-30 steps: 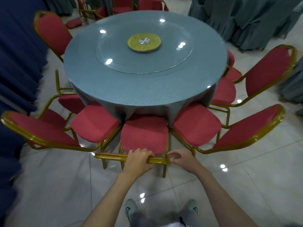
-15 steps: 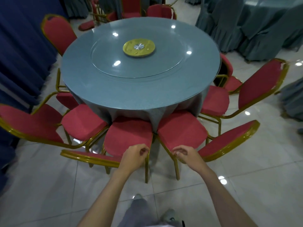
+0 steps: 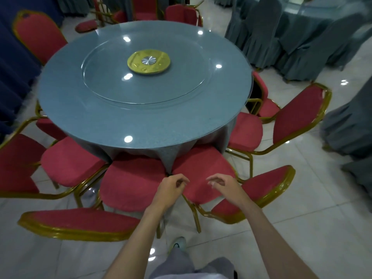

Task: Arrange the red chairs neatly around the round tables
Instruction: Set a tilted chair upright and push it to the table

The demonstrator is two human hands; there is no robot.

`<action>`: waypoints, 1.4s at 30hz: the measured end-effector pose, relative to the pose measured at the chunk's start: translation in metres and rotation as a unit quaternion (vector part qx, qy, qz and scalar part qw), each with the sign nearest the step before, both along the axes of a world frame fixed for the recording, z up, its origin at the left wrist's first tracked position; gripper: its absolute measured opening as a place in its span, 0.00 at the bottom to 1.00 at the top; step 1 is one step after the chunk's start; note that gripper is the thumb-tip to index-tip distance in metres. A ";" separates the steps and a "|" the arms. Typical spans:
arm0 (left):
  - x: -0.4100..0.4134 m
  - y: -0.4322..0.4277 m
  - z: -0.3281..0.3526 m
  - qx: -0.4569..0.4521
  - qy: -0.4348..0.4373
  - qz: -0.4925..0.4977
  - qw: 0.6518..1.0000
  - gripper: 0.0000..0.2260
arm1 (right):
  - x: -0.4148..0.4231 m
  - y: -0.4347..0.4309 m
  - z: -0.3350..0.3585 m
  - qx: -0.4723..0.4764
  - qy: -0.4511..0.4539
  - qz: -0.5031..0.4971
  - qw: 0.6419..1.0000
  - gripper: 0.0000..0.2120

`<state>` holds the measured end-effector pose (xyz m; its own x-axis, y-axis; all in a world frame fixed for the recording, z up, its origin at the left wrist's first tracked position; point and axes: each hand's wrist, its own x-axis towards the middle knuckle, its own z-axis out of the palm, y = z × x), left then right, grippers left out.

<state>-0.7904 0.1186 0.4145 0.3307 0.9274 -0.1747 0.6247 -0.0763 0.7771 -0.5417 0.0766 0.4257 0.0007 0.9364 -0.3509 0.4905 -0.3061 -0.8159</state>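
Dim, ceiling-light glare, bowed wide-angle edges

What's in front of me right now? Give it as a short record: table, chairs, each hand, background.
table: round table, grey-blue cloth, glass turntable with gold hub
chairs: red, gold-framed, ringed round the table; left near chair and right near chair have their seats against the cloth
left: left hand loosely curled, holding nothing, over where the two near seats meet
right: right hand loosely curled, holding nothing, over the right near chair's seat
background: covered chairs, upper right
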 end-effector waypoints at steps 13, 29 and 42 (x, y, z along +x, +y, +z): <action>0.111 -0.002 0.009 0.009 0.012 0.076 0.997 0.08 | 0.121 0.046 -0.014 -0.015 -0.017 0.115 0.993 0.09; 0.258 -0.103 -0.008 -0.209 0.041 0.242 0.947 0.11 | 0.258 0.019 -0.020 0.053 -0.171 0.201 0.963 0.06; 0.308 -0.124 -0.032 -0.088 -0.136 0.384 0.909 0.07 | 0.233 0.005 -0.017 0.087 -0.219 0.126 0.964 0.19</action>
